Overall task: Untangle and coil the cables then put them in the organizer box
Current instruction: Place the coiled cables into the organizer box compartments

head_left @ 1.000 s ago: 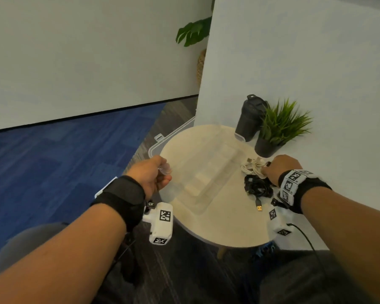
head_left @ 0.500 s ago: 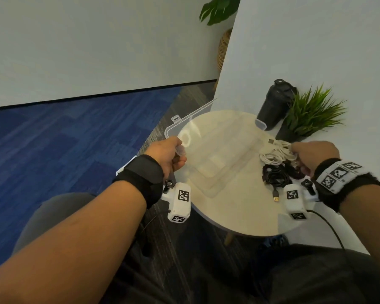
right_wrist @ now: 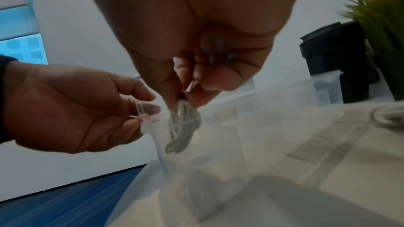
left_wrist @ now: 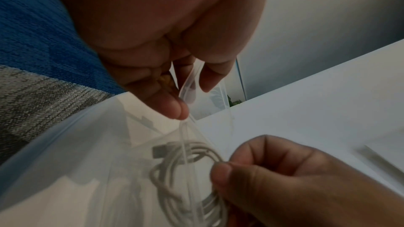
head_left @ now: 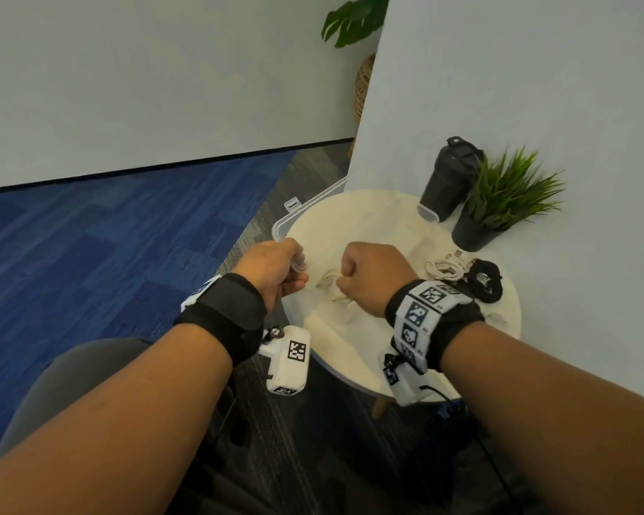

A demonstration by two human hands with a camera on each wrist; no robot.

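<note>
A clear plastic organizer box (head_left: 280, 227) lies open on the round table (head_left: 354, 369). My left hand (head_left: 295, 270) pinches the clear tab (left_wrist: 189, 82) at the box's near-left corner. My right hand (head_left: 344, 288) pinches a coiled white cable (head_left: 329, 286) and holds it down inside a compartment next to that corner; the coil (right_wrist: 183, 127) hangs from the fingertips (right_wrist: 174, 99). A second white cable coil (head_left: 445, 270) and a black cable coil (head_left: 484, 278) lie on the table to the right of the box.
A black bottle (head_left: 450, 176) and a potted green plant (head_left: 500, 202) stand at the table's far right, against a white partition. The box's open lid (head_left: 315, 200) hangs past the table's far-left edge. Blue carpet lies to the left.
My right hand left the cable pile at the right and came left to the box, carrying a white coil. My left hand kept its grip on the box corner.
</note>
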